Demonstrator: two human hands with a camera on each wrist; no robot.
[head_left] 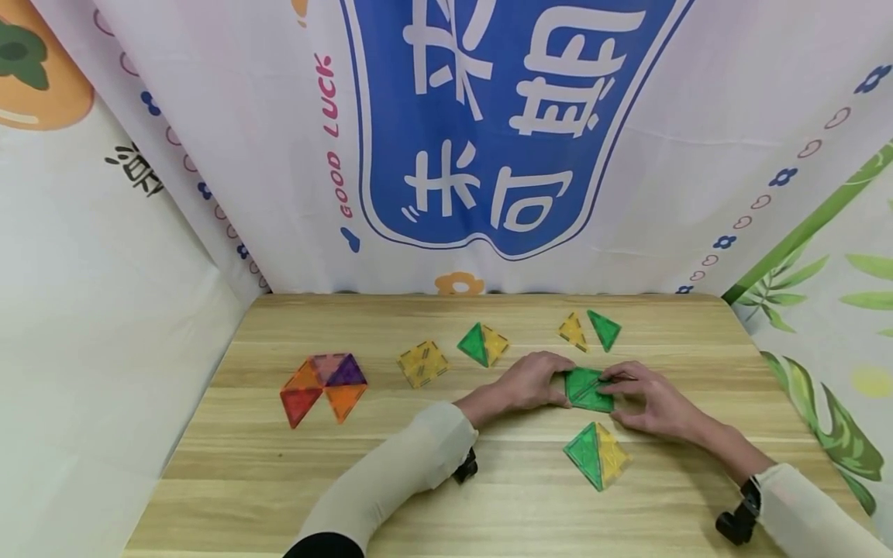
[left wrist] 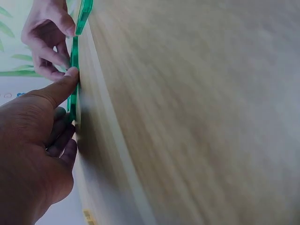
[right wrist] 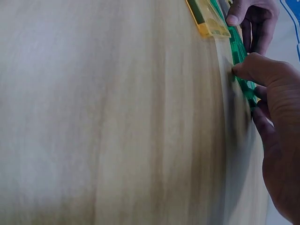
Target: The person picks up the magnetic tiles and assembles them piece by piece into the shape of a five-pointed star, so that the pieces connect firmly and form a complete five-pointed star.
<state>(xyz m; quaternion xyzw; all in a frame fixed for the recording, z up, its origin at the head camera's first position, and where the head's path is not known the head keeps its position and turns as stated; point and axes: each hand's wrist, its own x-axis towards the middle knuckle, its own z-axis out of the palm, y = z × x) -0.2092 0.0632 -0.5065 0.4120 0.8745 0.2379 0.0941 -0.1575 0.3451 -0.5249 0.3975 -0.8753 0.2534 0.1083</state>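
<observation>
Two translucent green triangle magnetic tiles lie edge to edge as a square on the table. My left hand (head_left: 533,380) grips the left green tile (head_left: 578,380) by its edges, thumb at the near corner and fingers at the far one. From the other side my right hand (head_left: 652,399) pinches the right green tile (head_left: 595,401), with fingertips over its top and the thumb at the near corner. In the right wrist view, the thumb presses against the green edge. Just nearer than the hands lies a joined pair, a green triangle (head_left: 586,454) and a yellow triangle (head_left: 611,456).
Beyond the hands are a loose yellow triangle (head_left: 574,332) and a green triangle (head_left: 604,329). To the left lie a green-yellow pair (head_left: 474,344), a yellow square of two triangles (head_left: 423,353), and a cluster of red, orange, pink and purple triangles (head_left: 300,404). A printed curtain (head_left: 600,256) stands behind the table (head_left: 279,480).
</observation>
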